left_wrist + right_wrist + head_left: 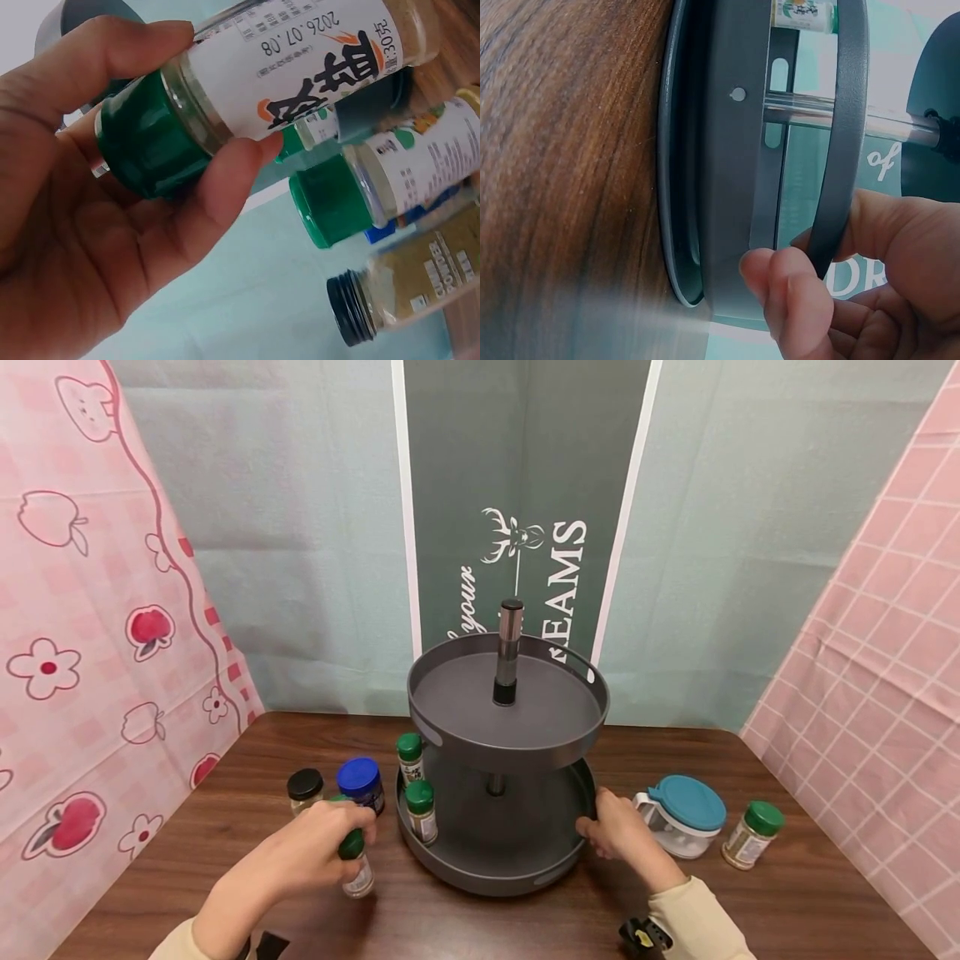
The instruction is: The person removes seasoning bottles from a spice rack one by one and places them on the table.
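Note:
My left hand (pixel 318 843) grips a green-capped spice jar (pixel 361 882) by its cap, left of a dark grey two-tier turntable rack. In the left wrist view the jar's white label (pixel 292 67) shows between thumb and fingers. Two more green-capped spice jars, one behind (pixel 411 762) and one in front (pixel 422 818), stand at the left side of the rack's lower tray (pixel 480 881). My right hand (pixel 617 827) holds that tray's right rim, thumb and fingers on either side of it. Above, the upper tray (pixel 457 693) holds no jars.
Beyond my left hand stand a black-capped jar (pixel 305 787), a blue-lidded jar (pixel 362 783) and another green-capped jar (pixel 330 199), mostly hidden in the head view. To the right are a clear container with a teal lid (pixel 690 806) and a green-capped jar (pixel 750 839). Curtains surround the wooden table (pixel 420 927).

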{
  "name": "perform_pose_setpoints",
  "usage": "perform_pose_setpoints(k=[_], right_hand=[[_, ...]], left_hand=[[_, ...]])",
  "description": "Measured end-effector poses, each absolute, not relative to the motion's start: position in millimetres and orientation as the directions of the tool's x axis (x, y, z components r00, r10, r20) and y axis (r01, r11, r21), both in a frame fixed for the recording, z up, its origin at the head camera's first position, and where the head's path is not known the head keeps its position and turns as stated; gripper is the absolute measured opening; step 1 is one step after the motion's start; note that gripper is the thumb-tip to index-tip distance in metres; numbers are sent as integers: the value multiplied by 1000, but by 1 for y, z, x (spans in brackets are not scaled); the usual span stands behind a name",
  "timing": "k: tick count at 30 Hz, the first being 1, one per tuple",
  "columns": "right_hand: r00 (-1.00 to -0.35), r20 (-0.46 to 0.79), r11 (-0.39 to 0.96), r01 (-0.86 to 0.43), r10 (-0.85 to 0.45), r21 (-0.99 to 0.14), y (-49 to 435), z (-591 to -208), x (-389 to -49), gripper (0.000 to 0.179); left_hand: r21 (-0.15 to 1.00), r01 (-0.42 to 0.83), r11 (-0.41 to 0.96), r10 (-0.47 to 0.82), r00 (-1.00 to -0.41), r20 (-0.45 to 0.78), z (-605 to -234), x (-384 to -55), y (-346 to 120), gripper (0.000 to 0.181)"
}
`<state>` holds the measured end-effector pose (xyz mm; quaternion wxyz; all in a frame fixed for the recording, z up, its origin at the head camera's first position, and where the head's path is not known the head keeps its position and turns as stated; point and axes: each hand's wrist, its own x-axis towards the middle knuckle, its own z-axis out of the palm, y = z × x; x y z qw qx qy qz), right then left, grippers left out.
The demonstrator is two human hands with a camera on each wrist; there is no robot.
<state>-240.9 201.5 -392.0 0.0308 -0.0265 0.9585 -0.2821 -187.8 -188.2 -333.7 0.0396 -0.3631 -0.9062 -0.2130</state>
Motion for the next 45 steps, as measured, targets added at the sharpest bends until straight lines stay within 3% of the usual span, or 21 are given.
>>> perform_pose_setpoints(k=[16, 45], right_hand=[[-997, -46, 841, -31, -66, -540, 201, -393, -241, 45], [-997, -56, 847, -19, -57, -531, 201, -393, -242, 46]], left_hand=[[374, 557, 742, 556, -822, 122, -336, -188, -219, 28], [349, 393, 851, 372, -919, 127, -352, -199, -266, 28]])
